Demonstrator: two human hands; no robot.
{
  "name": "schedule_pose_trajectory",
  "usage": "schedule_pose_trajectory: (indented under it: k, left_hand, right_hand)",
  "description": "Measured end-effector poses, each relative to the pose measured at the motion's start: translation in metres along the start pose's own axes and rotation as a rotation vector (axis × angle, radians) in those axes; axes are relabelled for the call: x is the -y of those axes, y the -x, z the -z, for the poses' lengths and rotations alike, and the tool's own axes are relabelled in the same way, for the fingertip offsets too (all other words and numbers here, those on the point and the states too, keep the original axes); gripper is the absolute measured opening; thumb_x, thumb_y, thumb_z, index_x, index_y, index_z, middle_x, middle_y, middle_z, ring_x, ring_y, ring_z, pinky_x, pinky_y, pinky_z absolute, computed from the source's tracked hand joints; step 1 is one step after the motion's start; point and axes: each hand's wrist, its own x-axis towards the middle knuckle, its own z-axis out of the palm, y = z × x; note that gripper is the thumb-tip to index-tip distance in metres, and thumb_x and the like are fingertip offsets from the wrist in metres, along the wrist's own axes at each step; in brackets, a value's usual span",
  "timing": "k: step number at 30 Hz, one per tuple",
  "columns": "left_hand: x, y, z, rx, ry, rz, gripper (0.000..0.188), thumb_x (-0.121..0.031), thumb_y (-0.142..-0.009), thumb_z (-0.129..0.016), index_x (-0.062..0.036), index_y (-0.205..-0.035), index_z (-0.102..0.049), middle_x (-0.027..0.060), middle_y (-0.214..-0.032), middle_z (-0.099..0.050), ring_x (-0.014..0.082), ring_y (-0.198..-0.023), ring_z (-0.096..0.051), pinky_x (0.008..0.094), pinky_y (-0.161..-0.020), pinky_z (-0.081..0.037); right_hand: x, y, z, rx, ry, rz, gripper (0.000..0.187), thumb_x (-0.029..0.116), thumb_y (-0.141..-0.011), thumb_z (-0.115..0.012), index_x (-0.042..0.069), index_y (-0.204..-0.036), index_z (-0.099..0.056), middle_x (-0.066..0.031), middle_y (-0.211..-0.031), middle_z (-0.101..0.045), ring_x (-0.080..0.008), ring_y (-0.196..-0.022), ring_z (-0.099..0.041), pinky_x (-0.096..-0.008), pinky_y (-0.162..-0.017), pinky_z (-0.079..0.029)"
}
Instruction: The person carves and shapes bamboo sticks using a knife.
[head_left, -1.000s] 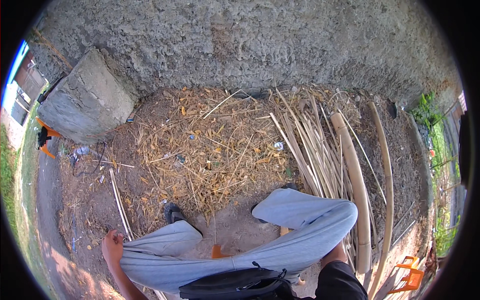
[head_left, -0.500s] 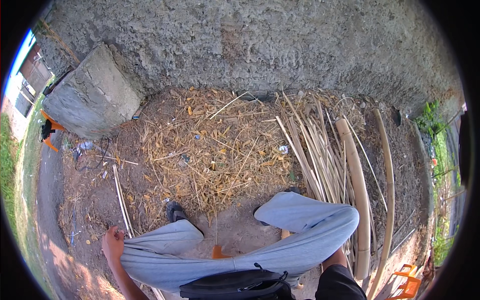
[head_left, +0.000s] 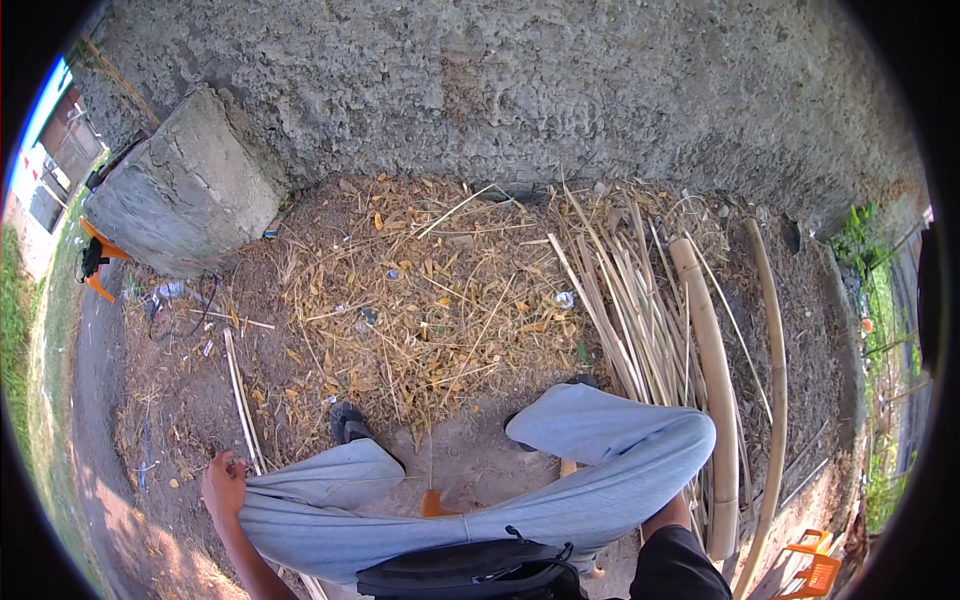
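Observation:
Beside my left knee is my left hand (head_left: 224, 484), resting against the grey trousers (head_left: 330, 510) with its fingers loosely curled and slightly apart; nothing shows in it. A pair of pale split strips (head_left: 240, 395) lies on the ground close to that hand and passes under my leg. My right forearm (head_left: 668, 514), below a dark sleeve, goes behind my right thigh, which hides the hand and its fingers. To the right of that leg, nearest the hidden hand, lie a thick bamboo pole (head_left: 712, 390) and a bundle of thin bamboo strips (head_left: 635, 310).
A rough grey wall (head_left: 560, 90) closes off the far side, with a concrete block (head_left: 200, 185) at left. Dry leaves and straw (head_left: 440, 310) cover the ground before my feet. Another long pole (head_left: 772, 370) lies at right, near an orange plastic chair (head_left: 815, 570).
The whole view has shifted very slightly. My hands, my legs and the bamboo keep the same places relative to one another.

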Motion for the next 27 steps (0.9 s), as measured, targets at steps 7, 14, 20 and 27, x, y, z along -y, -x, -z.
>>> schedule_pose_trajectory:
  k: [7, 14, 20, 27]
  left_hand:
    - [-0.003, -0.002, 0.001, 0.034, 0.008, 0.054, 0.029, -0.020, -0.082, -0.070, -0.0053, -0.106, -0.068, 0.0153, -0.079, -0.065, 0.0331, -0.078, -0.064, 0.0450, -0.071, -0.049]
    - [-0.007, -0.004, 0.001, 0.047, 0.029, 0.043, 0.031, -0.021, -0.082, -0.070, -0.0049, -0.108, -0.067, 0.0147, -0.081, -0.065, 0.0328, -0.080, -0.064, 0.0444, -0.072, -0.049]
    - [0.000, 0.004, 0.008, 0.012, -0.005, 0.069, 0.031, -0.022, -0.082, -0.070, -0.0044, -0.108, -0.067, 0.0152, -0.082, -0.066, 0.0328, -0.081, -0.064, 0.0446, -0.073, -0.050]
    - [-0.006, 0.007, 0.006, -0.020, 0.020, 0.062, 0.031, -0.022, -0.082, -0.070, -0.0044, -0.107, -0.067, 0.0147, -0.080, -0.067, 0.0350, -0.079, -0.066, 0.0456, -0.072, -0.051]
  right_hand:
    - [0.005, -0.005, 0.004, -0.015, 0.019, 0.023, 0.032, 0.028, -0.082, -0.070, 0.007, -0.107, -0.068, -0.0164, -0.084, -0.070, -0.0322, -0.078, -0.070, -0.0445, -0.069, -0.053]
    - [0.013, -0.007, 0.026, -0.123, 0.061, 0.091, 0.033, 0.027, -0.083, -0.070, 0.008, -0.109, -0.068, -0.0167, -0.085, -0.070, -0.0328, -0.079, -0.070, -0.0448, -0.070, -0.053]
    - [0.040, -0.021, 0.092, -0.593, 0.109, 0.459, 0.033, 0.027, -0.083, -0.070, 0.008, -0.110, -0.068, -0.0168, -0.086, -0.070, -0.0334, -0.080, -0.070, -0.0450, -0.070, -0.053]
    - [0.084, 0.024, 0.249, -1.156, -0.013, 0.454, 0.017, 0.015, -0.092, -0.058, 0.012, -0.106, -0.067, -0.0173, -0.091, -0.069, -0.0386, -0.088, -0.066, -0.0482, -0.075, -0.049]
